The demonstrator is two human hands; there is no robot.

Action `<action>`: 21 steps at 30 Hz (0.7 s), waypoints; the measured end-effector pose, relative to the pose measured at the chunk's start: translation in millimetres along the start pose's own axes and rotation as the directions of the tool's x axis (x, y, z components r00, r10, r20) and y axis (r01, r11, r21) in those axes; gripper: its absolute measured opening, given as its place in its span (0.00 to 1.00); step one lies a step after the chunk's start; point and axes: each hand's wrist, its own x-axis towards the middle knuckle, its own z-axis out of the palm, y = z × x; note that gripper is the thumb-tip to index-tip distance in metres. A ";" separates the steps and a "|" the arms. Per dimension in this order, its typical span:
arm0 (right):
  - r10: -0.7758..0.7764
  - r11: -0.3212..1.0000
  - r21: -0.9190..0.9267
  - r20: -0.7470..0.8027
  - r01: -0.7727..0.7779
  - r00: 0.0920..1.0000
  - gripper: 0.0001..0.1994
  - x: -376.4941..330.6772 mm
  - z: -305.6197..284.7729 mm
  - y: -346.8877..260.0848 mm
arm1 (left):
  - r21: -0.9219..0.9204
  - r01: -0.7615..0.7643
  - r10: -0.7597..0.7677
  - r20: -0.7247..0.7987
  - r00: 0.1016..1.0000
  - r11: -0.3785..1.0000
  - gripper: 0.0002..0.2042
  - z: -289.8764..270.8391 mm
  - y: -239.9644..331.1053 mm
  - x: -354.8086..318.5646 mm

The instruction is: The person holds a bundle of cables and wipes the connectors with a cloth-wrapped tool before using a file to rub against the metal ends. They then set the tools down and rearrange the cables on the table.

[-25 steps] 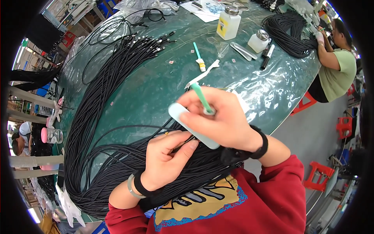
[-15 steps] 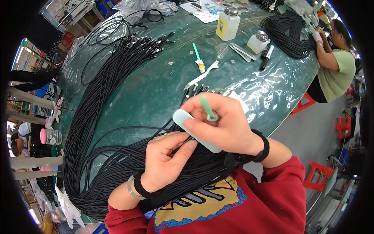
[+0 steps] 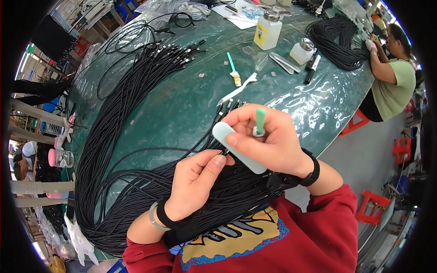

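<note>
Cables: thin black rubbery cords (image 3: 114, 150) in a long, dense bundle, fanned out beyond the grip and gathered into a thick loop just under both wrists; small metal plugs at the far tips.
Left hand: left hand (image 3: 193, 184), grip pinched on one cable end (image 3: 224, 152) between thumb and forefinger, just below the block.
Right hand: right hand (image 3: 268, 139), grip clenched on a pale, smooth, rounded oblong block (image 3: 239, 148) and a mint green stick (image 3: 260, 120) that stands upright out of the fist; the block's end touches the pinched cable tip.
Wrists: dark bands on both, a pale bangle on the left.
Desk: desk (image 3: 182, 100) covered with glossy, wrinkled green plastic sheet.
Beyond the grip: green-handled brush (image 3: 234, 69), white strip (image 3: 236, 91), square yellowish bottle (image 3: 267, 30), small white jar (image 3: 302, 50), black pen (image 3: 312, 69), well apart from the hands.
Far right: another person (image 3: 391, 77) in a green shirt beside a second black cable coil (image 3: 337, 43).
</note>
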 end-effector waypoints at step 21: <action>-0.382 0.862 -0.289 0.170 0.417 0.908 0.10 3.2 -11.2 5.0 | -0.487 0.268 -0.169 0.238 0.956 0.831 0.18 -7.3 11.1 0.9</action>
